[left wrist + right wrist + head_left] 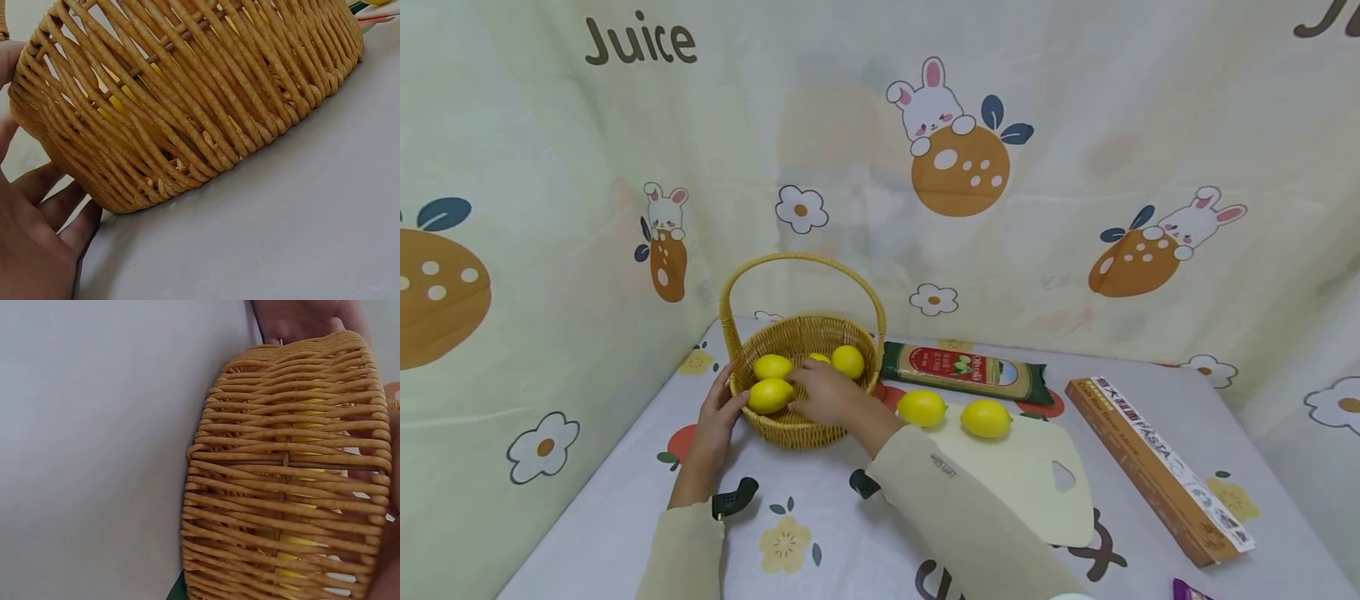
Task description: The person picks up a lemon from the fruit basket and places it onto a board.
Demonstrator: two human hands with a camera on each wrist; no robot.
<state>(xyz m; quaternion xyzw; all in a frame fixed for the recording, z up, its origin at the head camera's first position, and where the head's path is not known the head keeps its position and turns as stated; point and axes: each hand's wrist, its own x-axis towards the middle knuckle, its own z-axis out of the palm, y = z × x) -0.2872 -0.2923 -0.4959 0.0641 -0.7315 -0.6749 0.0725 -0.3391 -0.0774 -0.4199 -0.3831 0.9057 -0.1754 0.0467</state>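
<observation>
A wicker basket (801, 435) with a tall arched handle stands on the table, several yellow lemons inside. My left hand (718, 412) grips its left side, thumb up at the rim and fingers along the outside. In the left wrist view those fingers (53, 194) reach low on the woven wall. My right hand (831, 392) reaches over the near rim into the basket. Its thumb and forefinger stand apart at the right end of the front lemon (769, 397). Another lemon (772, 367) lies just behind that one, and a third lemon (848, 362) sits at the right.
Two lemons, a left one (922, 408) and a right one (986, 418), lie on a cream cutting board (1037, 475) beneath my right forearm. Behind it is a green-ended pasta packet (966, 372). A long brown pasta box (1157, 467) lies at the right. Printed cloth rises behind the table.
</observation>
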